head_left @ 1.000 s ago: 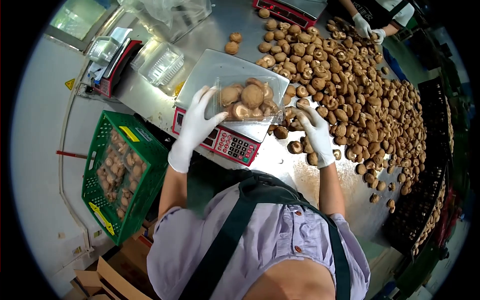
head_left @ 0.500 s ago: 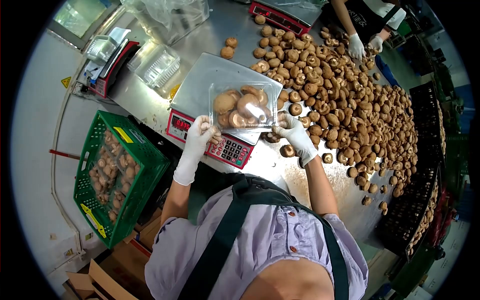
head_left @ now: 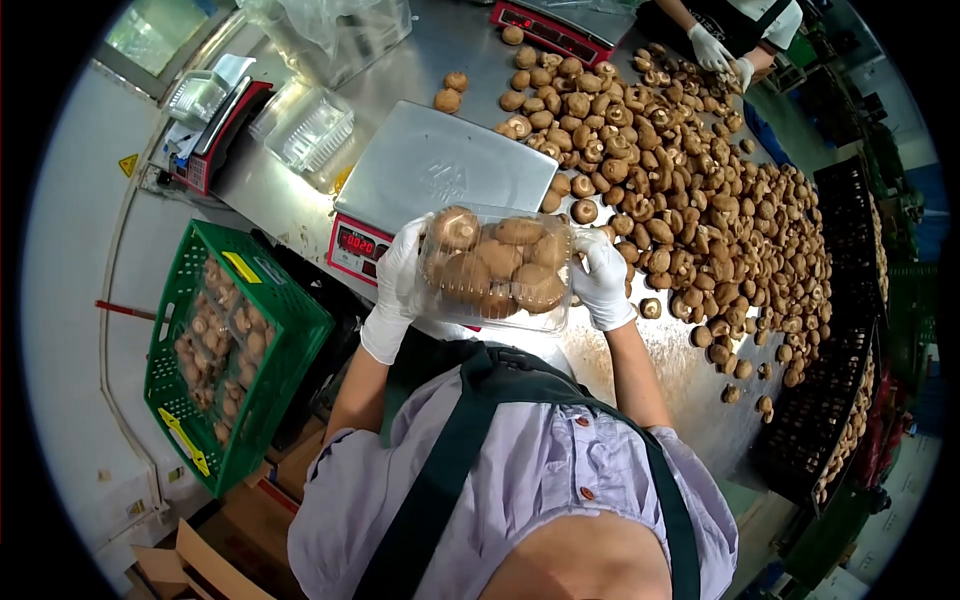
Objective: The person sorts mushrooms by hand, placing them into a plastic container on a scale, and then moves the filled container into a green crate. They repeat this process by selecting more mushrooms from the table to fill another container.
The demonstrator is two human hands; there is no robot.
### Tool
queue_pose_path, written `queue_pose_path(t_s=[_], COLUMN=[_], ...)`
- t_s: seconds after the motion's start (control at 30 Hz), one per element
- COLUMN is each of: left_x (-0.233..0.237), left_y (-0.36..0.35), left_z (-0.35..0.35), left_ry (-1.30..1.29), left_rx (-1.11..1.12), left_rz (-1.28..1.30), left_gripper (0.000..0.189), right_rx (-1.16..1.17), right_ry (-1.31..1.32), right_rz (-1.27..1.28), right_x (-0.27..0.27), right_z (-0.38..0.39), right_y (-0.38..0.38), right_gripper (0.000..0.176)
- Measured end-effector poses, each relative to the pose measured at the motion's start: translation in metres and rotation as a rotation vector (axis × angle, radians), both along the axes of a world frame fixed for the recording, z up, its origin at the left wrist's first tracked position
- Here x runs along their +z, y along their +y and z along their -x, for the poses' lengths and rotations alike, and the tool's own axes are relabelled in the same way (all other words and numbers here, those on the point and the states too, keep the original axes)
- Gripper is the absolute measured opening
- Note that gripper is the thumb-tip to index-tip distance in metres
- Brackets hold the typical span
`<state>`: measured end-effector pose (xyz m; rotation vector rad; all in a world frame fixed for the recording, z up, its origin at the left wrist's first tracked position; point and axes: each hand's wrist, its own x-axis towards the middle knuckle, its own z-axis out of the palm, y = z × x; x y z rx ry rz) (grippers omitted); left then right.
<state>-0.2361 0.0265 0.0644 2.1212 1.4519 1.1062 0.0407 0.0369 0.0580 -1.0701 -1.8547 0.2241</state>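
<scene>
Clamps with the white-gloved left hand [head_left: 398,282] one short end of a clear plastic clamshell tray of brown mushrooms [head_left: 497,268], fingers curled round the rim. Clamps the opposite end with the white-gloved right hand [head_left: 603,280], likewise closed on the plastic. Holds the tray in the air between both hands, close to the chest, above the near edge of the table and just in front of the red-fronted scale with a flat steel pan [head_left: 440,165], not resting on it. Seems to press in from both ends so as to keep the domed lid down on the heaped caps and the pack level; cannot tell whether the lid is snapped shut. Beyond the scale and to its right, a broad heap of loose brown mushrooms [head_left: 690,200] spread over the steel table [head_left: 290,197], with a few strays near the right wrist. To the left, below table level, a green plastic crate [head_left: 290,300] with filled packs inside. Further out on that side, a stack of empty clear trays [head_left: 305,130] and a second small red scale [head_left: 215,120]. At the far end, a co-worker's gloved hands [head_left: 722,52] in the heap. Hemmed in on three sides: scale directly ahead, heap at the right, own apron-covered chest behind.
</scene>
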Motion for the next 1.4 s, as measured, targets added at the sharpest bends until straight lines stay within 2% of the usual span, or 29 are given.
queue_pose_path(t_s=[0.07,0.2,0.33,0.47,0.53,0.6,0.63,0.67,0.7,0.73,0.77,0.8,0.83,0.87,0.9,0.97,1.0,1.03,1.07,1.1,1.17,1.2,1.23,1.27,1.3,1.33,1.37,1.4], left_x=[-0.005,-0.014,-0.011,-0.022,-0.034,-0.034,0.004,-0.009,-0.003,-0.011,-0.013,-0.03,-0.023,-0.016,-0.016,-0.017,-0.018,-0.005,0.0,-0.008,0.007,0.033,0.025,0.015,-0.01,0.019,0.011,-0.008], left_y=[0.0,0.0,-0.004,-0.006,-0.008,-0.012,-0.016,-0.014,-0.016,-0.019,-0.022,-0.025,-0.033,-0.039,-0.041,-0.04,-0.044,-0.047,-0.053,-0.064,-0.092,-0.107,-0.128,-0.137,-0.162,-0.17,-0.178,-0.194], left_z=[-0.001,0.0,0.0,-0.001,-0.004,-0.009,-0.015,-0.015,-0.016,-0.018,-0.025,-0.03,-0.036,-0.037,-0.029,-0.009,0.011,0.03,0.054,0.088,0.145,0.167,0.207,0.239,0.292,0.297,0.324,0.357], left_ry=[-0.063,-0.051,-0.11,-0.217,-0.777,-1.087,-1.026,-1.285,-1.296,-1.363,-1.461,-1.402,-1.548,-1.696,-1.698,-1.735,-1.75,-1.703,-1.608,-1.476,-1.071,-0.848,-0.522,-0.598,-0.283,-0.657,-0.78,-0.798], left_rx=[0.008,0.033,0.027,-0.011,-0.014,-0.036,-0.038,-0.15,-0.315,-0.283,-0.407,-0.408,-0.364,-0.328,-0.303,-0.089,-0.039,0.11,0.294,0.379,0.896,0.941,1.018,1.117,1.148,1.232,1.223,1.219], left_rz=[-0.079,-0.079,-0.108,-0.084,0.217,0.317,0.286,0.33,0.255,0.44,0.384,0.388,0.424,0.457,0.425,0.33,0.368,0.258,0.161,0.108,0.048,-0.027,-0.05,-0.203,-0.273,-0.041,-0.067,0.05], left_gripper=[0.051,0.048,0.053,0.048,0.044,0.045,0.07,0.091,0.094,0.094,0.092,0.088,0.084,0.081,0.081,0.072,0.061,0.051,0.04,0.033,0.034,0.037,0.038,0.039,0.04,0.039,0.035,0.043], right_rx=[-0.013,-0.046,-0.047,-0.058,-0.069,0.042,0.111,0.188,0.126,0.068,0.176,0.277,0.354,0.284,0.345,0.422,0.435,0.452,0.467,0.511,0.483,0.456,0.437,0.398,0.375,0.351,0.348,0.319], right_ry=[-0.043,-0.038,-0.048,-0.031,-0.043,-0.001,0.113,0.11,-0.004,-0.117,0.177,0.461,0.534,0.351,0.321,0.223,0.153,0.113,0.074,0.096,0.093,0.132,0.114,0.112,0.114,0.117,0.119,0.13], right_rz=[-0.114,-0.098,-0.16,-0.182,-0.158,0.181,0.349,0.352,0.34,0.325,0.611,0.908,0.893,1.015,0.997,1.043,1.109,1.074,1.038,1.038,1.075,1.126,1.178,1.201,1.22,1.236,1.237,1.25], right_x=[0.005,0.008,0.004,0.003,0.006,-0.001,0.007,-0.005,-0.059,-0.104,-0.068,-0.024,-0.017,-0.01,-0.01,-0.011,-0.012,-0.009,-0.006,-0.006,-0.008,-0.009,-0.014,-0.028,-0.031,-0.033,-0.036,-0.038], right_z=[-0.001,0.0,0.001,0.005,0.004,-0.003,0.001,-0.003,-0.02,-0.028,-0.001,0.031,0.049,0.058,0.067,0.081,0.085,0.088,0.09,0.087,0.079,0.073,0.064,0.054,0.048,0.043,0.038,0.033], right_y=[-0.002,-0.008,-0.01,-0.012,-0.018,-0.024,-0.029,-0.033,-0.04,-0.042,-0.046,-0.051,-0.048,-0.047,-0.047,-0.045,-0.046,-0.047,-0.047,-0.048,-0.051,-0.054,-0.054,-0.057,-0.059,-0.061,-0.063,-0.065], right_gripper=[0.027,0.03,0.032,0.03,0.029,0.028,0.031,0.04,0.046,0.052,0.055,0.058,0.056,0.05,0.045,0.031,0.022,0.019,0.015,0.013,0.012,0.012,0.014,0.015,0.015,0.015,0.015,0.015])
